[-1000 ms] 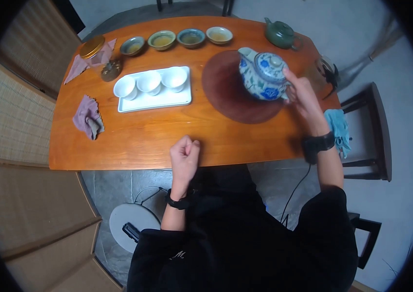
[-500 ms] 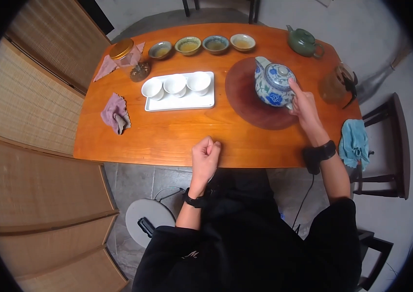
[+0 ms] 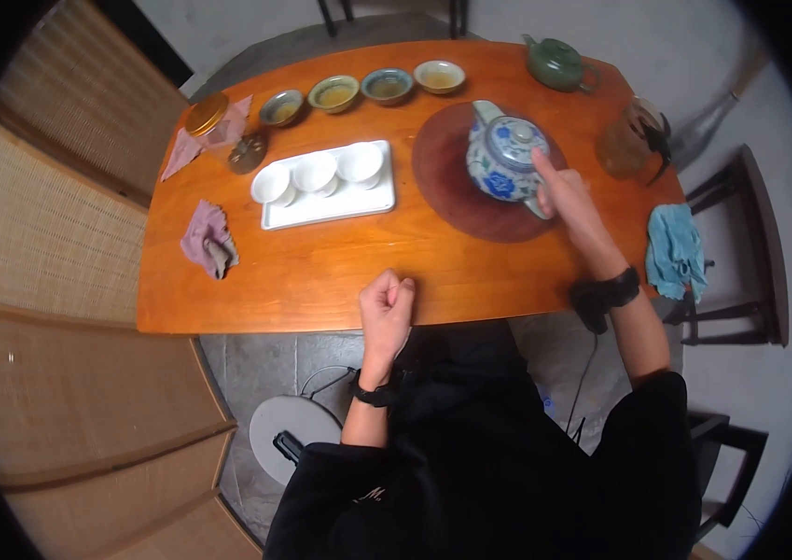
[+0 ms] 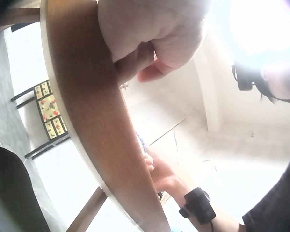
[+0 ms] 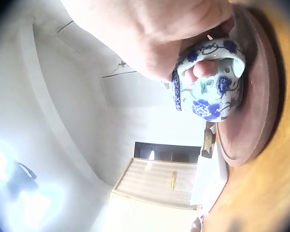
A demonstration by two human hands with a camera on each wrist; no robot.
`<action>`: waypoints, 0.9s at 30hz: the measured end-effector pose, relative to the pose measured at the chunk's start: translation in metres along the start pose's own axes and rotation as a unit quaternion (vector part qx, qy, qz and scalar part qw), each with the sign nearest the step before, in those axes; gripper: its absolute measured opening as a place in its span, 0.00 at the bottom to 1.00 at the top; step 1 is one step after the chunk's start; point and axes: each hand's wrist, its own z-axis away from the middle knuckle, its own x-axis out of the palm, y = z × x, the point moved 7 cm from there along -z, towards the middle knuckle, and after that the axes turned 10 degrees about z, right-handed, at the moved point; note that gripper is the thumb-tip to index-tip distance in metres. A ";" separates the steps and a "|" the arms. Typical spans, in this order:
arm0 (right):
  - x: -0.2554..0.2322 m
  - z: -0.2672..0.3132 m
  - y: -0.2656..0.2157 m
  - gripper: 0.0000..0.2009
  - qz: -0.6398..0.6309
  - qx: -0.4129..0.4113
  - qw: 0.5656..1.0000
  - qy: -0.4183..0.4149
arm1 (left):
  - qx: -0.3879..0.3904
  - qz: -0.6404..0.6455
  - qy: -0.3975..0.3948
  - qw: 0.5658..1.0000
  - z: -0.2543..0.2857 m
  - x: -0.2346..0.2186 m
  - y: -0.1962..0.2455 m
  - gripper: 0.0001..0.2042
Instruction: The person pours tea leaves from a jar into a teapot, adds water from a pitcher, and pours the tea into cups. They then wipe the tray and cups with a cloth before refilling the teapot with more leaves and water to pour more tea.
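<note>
A blue-and-white porcelain teapot (image 3: 499,173) is on a round reddish-brown board (image 3: 438,177), its spout angled toward the far left. My right hand (image 3: 566,198) grips the handle, thumb up by the lid; in the right wrist view, fingertips (image 5: 204,69) poke through the handle loop. Close to the table's near edge, my left hand (image 3: 387,303) rests in a fist with nothing in it. To the left of the board, three white cups (image 3: 315,175) stand in a row on a white rectangular tray (image 3: 331,215).
Several small bowls (image 3: 333,93) of tea line the far side. A green teapot (image 3: 556,65) and a brownish glass pitcher (image 3: 625,140) stand at the right. A gold-lidded jar (image 3: 207,114), a purple cloth (image 3: 208,238) and a blue cloth (image 3: 676,250) lie around the edges.
The head view has shifted. Relative to the board, the porcelain teapot has come down and slightly left, with my right hand still on its handle. My left hand stays in a fist.
</note>
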 end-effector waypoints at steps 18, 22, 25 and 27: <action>-0.167 0.054 0.100 0.15 -0.013 -0.093 0.942 0.321 | -0.017 -0.048 -0.110 0.993 -0.004 0.004 0.075 0.16; -0.214 -0.005 0.124 0.29 -0.044 -0.085 0.932 0.349 | 0.012 -0.246 -0.170 0.954 -0.049 0.028 0.171 0.10; -0.217 -0.008 0.117 0.26 -0.013 -0.072 0.907 0.416 | 0.091 -0.443 -0.229 0.862 -0.116 0.079 0.208 0.12; -0.198 0.008 0.117 0.22 -0.025 -0.082 0.909 0.408 | 0.143 -0.528 -0.259 0.796 -0.179 0.101 0.197 0.21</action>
